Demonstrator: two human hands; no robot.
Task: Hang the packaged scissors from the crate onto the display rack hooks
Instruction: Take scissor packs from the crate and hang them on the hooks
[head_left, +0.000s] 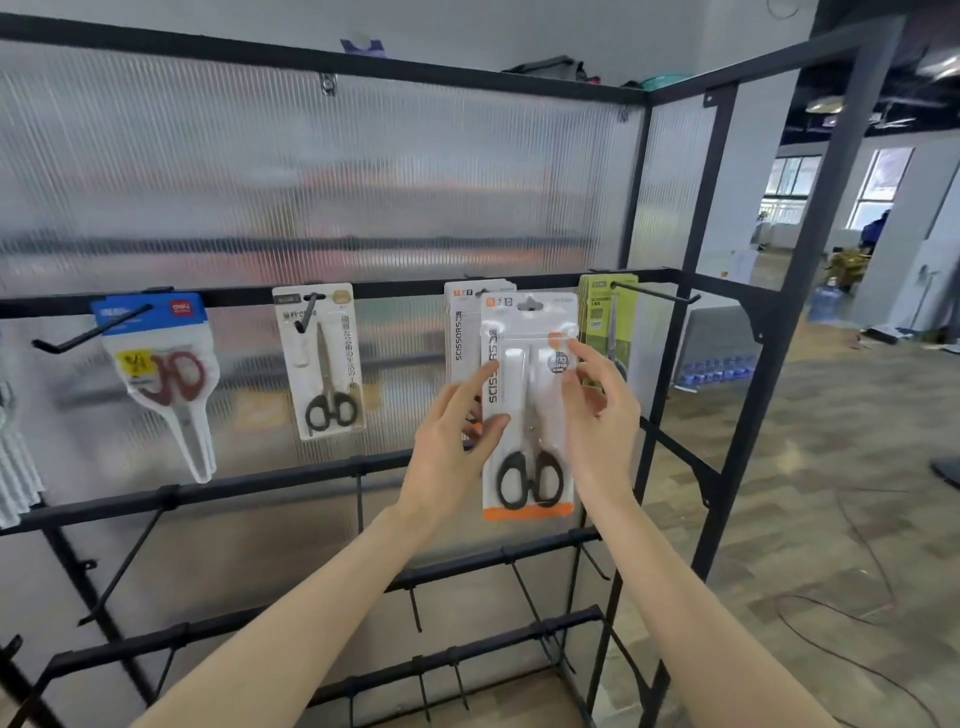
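Head view shows the left hand (457, 431) and right hand (597, 410) pinching 1 scissors pack (527, 405) near its hook (485, 292); misaligned, its hang-hole could miss.

Single head-worn wide-angle view: you face the display rack (363, 291) squarely at arm's reach, looking slightly downward, with open floor (831, 467) at your right.

Two bare forearms come up from the bottom edge of the view, with no sleeves on them. The left hand (457, 431) and the right hand (597, 410) are slim, with long fingers (the nails are short and plain).
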